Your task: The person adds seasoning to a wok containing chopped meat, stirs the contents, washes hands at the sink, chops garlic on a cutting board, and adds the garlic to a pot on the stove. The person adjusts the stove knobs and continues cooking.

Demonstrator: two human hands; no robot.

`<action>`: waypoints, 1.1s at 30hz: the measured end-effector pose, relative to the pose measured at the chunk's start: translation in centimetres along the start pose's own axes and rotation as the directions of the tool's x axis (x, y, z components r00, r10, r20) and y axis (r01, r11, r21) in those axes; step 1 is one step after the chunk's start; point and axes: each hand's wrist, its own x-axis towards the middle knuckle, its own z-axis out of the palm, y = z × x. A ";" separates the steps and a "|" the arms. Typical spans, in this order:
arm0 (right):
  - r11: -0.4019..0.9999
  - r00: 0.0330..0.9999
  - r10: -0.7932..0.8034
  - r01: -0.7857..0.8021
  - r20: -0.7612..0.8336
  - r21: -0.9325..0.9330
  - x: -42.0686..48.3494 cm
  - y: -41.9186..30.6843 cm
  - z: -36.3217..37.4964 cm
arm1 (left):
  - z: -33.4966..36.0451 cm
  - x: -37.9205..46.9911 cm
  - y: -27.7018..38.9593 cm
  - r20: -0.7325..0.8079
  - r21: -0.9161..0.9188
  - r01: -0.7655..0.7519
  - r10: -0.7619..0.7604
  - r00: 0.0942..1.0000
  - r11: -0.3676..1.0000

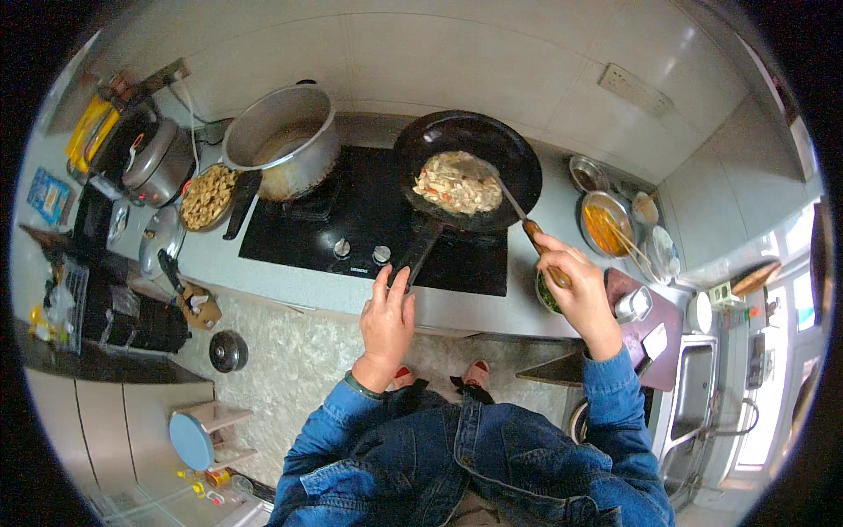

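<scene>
My right hand (576, 286) grips the wooden handle of a metal spatula (516, 204). The spatula's far end is buried in sliced, cooked food (458, 183) with red bits, which lies in a dark wok (514, 148) on the hob's right side. My left hand (387, 319) is at the near end of the wok's black handle (421, 247). Its fingers are extended and apart over that end, not wrapped around it; whether they touch it I cannot tell. Just beyond those fingertips is a hob control knob (381, 255).
A deep metal pot (299, 158) stands on the black glass hob (303, 240), left. Beside it are a bowl of brown chunks (209, 197) and a pot lid (158, 240). To the right, chopsticks rest in a bowl of orange liquid (596, 227); a cutting board (662, 313) lies near the sink (695, 382).
</scene>
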 end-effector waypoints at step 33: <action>0.535 0.560 0.828 -0.792 0.000 0.294 -49.9 6.3 -1.0 | 15.5 -16.8 29.1 0.571 -0.680 0.100 0.440 0.693 0.726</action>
